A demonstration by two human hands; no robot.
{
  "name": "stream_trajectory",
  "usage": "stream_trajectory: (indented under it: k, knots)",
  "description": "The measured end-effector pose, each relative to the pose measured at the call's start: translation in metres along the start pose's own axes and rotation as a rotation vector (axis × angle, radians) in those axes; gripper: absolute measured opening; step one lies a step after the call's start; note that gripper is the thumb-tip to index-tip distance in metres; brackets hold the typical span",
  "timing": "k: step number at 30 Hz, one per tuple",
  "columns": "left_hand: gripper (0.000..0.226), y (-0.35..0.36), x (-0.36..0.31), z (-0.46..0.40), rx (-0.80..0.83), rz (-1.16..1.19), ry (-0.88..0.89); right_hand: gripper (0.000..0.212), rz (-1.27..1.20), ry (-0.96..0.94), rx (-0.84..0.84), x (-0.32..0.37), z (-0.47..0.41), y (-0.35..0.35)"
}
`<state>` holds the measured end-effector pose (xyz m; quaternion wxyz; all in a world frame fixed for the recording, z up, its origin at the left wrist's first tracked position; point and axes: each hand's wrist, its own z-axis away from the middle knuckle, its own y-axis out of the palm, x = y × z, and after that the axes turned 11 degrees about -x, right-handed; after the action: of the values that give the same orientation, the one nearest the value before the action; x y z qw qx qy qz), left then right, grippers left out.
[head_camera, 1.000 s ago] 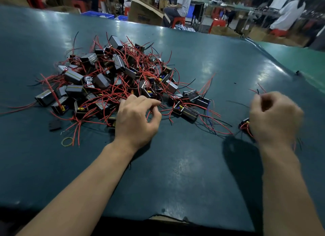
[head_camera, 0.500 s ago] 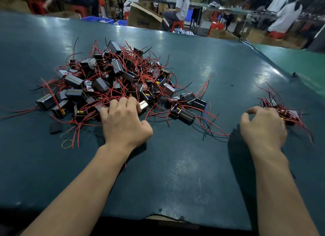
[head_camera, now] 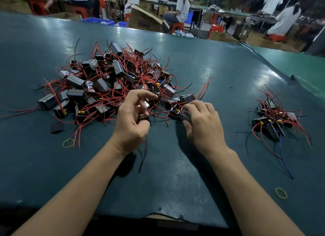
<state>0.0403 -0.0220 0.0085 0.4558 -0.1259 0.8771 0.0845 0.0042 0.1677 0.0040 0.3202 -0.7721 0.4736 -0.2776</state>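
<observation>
The dark green tabletop fills most of your view, its near edge just below your forearms. On its left half, ahead of you, lies the large heap of small black and grey blocks, all tangled in red and black leads. Well apart from it, out to your right, sits the small heap of the same blocks, its wires trailing toward you. Both your hands work at the near edge of the large heap. Your left hand is raised a little off the surface, its grip closed round a dark block pinched between thumb and curled fingers, with the forefinger arched forward over the wires. Just beside it, your right hand lies low, with its fingers curled over a wired block with a yellow terminal and the thumb tucked against its near side, so this grip is closed on that block at the heap's rim. A flat black piece lies alone near the heap's left side. One yellow rubber band rests just below it, and a second band lies near your right forearm.
</observation>
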Motion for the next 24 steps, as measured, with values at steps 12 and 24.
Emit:
stream_trajectory:
  k: [12, 24]
  knots:
    - [0.039, -0.014, 0.008, -0.016, -0.625, -0.109, -0.142, 0.017, -0.596, -0.178, 0.054, 0.024, 0.016, 0.01]
    - [0.04, -0.009, 0.038, -0.015, -0.006, -1.232, 0.111, 0.008, -1.112, 0.608, -0.308, -0.001, 0.004, -0.008]
